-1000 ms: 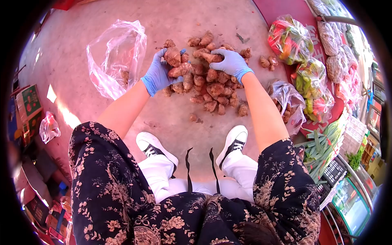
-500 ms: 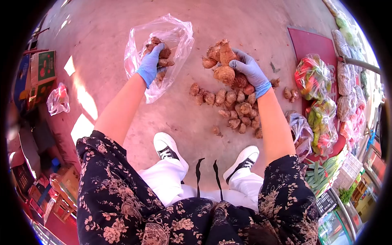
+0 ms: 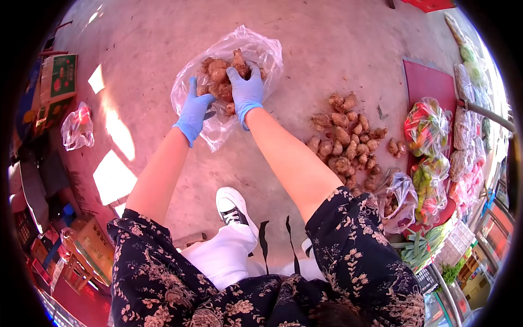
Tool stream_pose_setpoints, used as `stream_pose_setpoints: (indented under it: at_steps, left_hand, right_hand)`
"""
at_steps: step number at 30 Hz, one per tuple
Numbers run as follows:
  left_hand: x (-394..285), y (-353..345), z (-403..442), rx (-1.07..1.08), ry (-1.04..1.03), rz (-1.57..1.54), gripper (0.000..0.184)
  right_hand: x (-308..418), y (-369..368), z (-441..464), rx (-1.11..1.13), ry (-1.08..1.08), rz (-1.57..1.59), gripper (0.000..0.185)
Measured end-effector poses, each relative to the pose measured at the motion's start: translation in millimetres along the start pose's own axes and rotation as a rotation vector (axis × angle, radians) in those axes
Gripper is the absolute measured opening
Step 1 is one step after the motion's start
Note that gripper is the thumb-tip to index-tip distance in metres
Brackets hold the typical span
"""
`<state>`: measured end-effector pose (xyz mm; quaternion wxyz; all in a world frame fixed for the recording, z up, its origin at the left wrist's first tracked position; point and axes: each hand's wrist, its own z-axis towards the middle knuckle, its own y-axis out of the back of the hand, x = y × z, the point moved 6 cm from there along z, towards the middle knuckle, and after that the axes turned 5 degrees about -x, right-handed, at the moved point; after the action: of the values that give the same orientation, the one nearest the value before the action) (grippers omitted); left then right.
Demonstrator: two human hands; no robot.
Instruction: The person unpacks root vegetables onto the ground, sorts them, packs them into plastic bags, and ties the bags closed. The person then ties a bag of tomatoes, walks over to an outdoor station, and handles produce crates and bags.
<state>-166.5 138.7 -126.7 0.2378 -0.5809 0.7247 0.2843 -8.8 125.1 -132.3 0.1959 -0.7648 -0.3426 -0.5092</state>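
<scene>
Over a clear plastic bag [image 3: 271, 54] on the floor, my blue-gloved right hand [image 3: 246, 87] is closed around a cluster of brown, knobbly taro roots [image 3: 218, 71]. Just left of it, my gloved left hand [image 3: 194, 111] is at the bag's near edge. Its thumb and fingers are apart beside the roots, and it holds nothing that I can see. Some taro shows among the bag's folds, partly hidden by my hands. A loose pile of taro roots [image 3: 348, 139] lies on the floor to the right.
Bagged vegetables [image 3: 427, 128] lie on a red mat [image 3: 427, 82] at right, beside a plastic bag [image 3: 396, 196] and leeks [image 3: 422, 248]. A small bag with something red [image 3: 78, 128] and cardboard boxes [image 3: 57, 90] stand at left. My shoe [image 3: 234, 206] is below the bag.
My right hand has carried its taro cluster from above the pile leftward to the plastic bag. My left hand has let go of the taro it held and opened, lower at the bag's edge.
</scene>
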Motion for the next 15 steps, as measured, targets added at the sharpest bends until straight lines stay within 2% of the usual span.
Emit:
stream_pose_setpoints:
  at_steps: [3, 4, 6, 8, 9, 11, 12, 13, 15]
  left_hand:
    - [-8, 5, -14, -0.03, -0.087, 0.082, 0.082]
    - [-7, 6, -16, -0.023, -0.125, 0.095, 0.081]
    - [-8, 8, -17, -0.019, -0.21, 0.119, 0.078]
    - [-2, 12, -12, 0.095, -0.257, 0.193, 0.073]
    - [2, 14, -12, 0.152, -0.278, 0.23, 0.07]
    - [-7, 27, -22, -0.048, -0.482, 0.617, 0.064]
    - [-12, 32, -31, -0.152, -0.583, 0.812, 0.062]
    - [-19, 37, -42, -0.296, -0.756, 0.832, 0.061]
    - [-24, 44, -64, -0.593, -1.111, 0.851, 0.06]
  right_hand:
    - [1, -17, -8, -0.135, 0.06, -0.213, 0.059]
    - [0, -22, -10, -0.08, 0.077, -0.274, 0.064]
    - [-6, -31, -6, 0.16, 0.143, -0.389, 0.061]
    - [-6, -31, -3, 0.433, 0.179, -0.512, 0.056]
    - [10, -23, -1, 0.473, 0.331, -0.403, 0.05]
    - [51, 5, 7, 0.228, 0.645, -0.625, 0.047]
    - [65, 19, 14, 0.06, 0.726, -0.685, 0.044]
    - [76, 31, 23, -0.115, 0.802, -0.74, 0.041]
    - [76, 43, 41, -0.249, 0.802, -0.893, 0.045]
